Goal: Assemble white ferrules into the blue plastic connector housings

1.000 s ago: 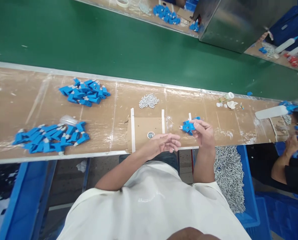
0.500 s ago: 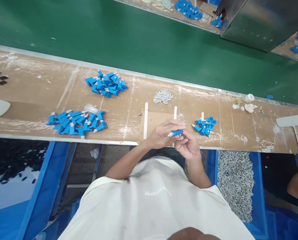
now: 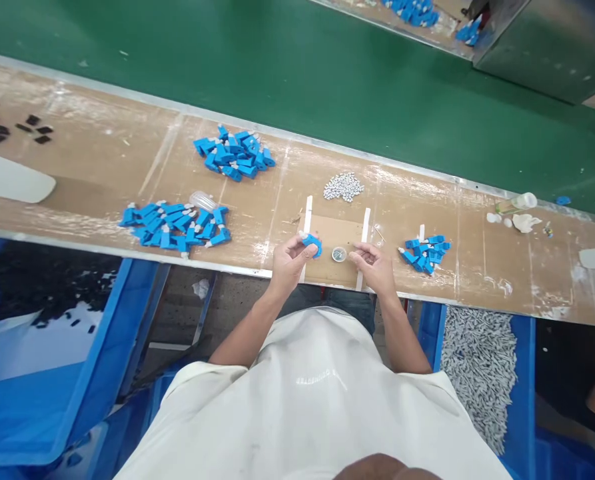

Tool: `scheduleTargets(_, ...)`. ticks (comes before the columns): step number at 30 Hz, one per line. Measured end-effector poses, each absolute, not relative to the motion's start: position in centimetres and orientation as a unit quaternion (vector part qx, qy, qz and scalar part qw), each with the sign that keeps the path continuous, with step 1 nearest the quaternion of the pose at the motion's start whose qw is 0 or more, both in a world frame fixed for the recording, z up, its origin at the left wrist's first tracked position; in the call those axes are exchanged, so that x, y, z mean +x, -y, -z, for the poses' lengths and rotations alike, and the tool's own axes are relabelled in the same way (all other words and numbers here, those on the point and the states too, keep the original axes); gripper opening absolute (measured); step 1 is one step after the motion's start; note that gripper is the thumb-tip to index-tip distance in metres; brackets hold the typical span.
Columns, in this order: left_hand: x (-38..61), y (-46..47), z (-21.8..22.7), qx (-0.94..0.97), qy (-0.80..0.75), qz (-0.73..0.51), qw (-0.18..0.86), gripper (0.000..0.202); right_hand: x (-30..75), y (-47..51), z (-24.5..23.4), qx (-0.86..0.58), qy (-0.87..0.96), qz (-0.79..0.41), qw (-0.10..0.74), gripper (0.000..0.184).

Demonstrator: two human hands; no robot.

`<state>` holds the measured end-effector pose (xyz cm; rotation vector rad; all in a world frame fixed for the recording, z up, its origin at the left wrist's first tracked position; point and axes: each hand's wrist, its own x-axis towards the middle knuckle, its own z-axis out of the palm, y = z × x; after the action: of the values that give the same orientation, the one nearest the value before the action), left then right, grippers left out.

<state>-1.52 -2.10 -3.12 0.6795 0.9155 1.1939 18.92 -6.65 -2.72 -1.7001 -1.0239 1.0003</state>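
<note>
My left hand [image 3: 288,260] is closed around a small blue plastic connector [image 3: 312,243] with a white tip, held just above the near edge of the brown bench [image 3: 102,167]. My right hand [image 3: 374,265] hovers to the right of a small round metal dish [image 3: 338,254], fingers loosely curled; I cannot see anything in them. Both hands are over a cardboard pad [image 3: 334,235] framed by two white strips. A small heap of blue connectors [image 3: 424,252] lies just right of my right hand.
Two larger heaps of blue connectors [image 3: 174,225] [image 3: 234,152] lie to the left. A cluster of tiny grey parts [image 3: 343,187] sits behind the pad. A green conveyor belt [image 3: 277,73] runs beyond the bench. A blue bin of grey parts [image 3: 477,367] stands below right.
My right hand took a connector from the small heap and brought it to my left hand. The left hand now holds it alone, moved left; the right hand has drawn apart.
</note>
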Motion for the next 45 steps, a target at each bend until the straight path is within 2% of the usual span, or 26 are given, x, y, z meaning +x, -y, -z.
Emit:
scheduleTargets(8, -1.8, 2.7, 3.9, 0.258, -0.420, -0.513, 0.703, 0.047, 17.4, 5.7, 4.7, -0.692, 0.469, -0.347, 0.425, 0.033)
scheduleTargets(18, -2.2, 2.8, 4.9, 0.223, -0.407, -0.492, 0.736, 0.045, 16.7, 6.7, 3.9, -0.650, 0.630, -0.134, 0.402, 0.021)
scheduleTargets(22, -2.0, 2.7, 5.2, 0.217, -0.424, -0.497, 0.726, 0.045, 16.3, 6.6, 4.1, -0.646, 0.649, -0.101, 0.389, 0.022)
scheduleTargets(28, -2.6, 3.4, 5.3, 0.207, -0.449, -0.498, 0.713, 0.048, 15.8, 7.1, 3.8, -0.653, 0.638, -0.185, 0.364, 0.024)
scheduleTargets(33, -3.2, 3.4, 5.1, 0.215, -0.417, -0.482, 0.740, 0.041, 16.0, 7.0, 3.7, -0.683, 0.594, -0.248, 0.344, 0.019)
scheduleTargets(36, -2.7, 3.5, 4.3, 0.189, -0.404, -0.455, 0.771, 0.037, 16.7, 6.8, 3.7, -0.688, 0.519, -0.305, 0.405, 0.022)
scheduleTargets(41, -1.0, 3.6, 2.7, 0.131, -0.387, -0.404, 0.818, 0.022, 18.1, 6.4, 3.5, -0.626, 0.333, -0.471, 0.524, 0.046)
scheduleTargets(45, -0.2, 3.4, 1.9, 0.108, -0.356, -0.367, 0.853, 0.021, 18.8, 6.2, 2.2, -0.594, 0.318, -0.473, 0.568, 0.046)
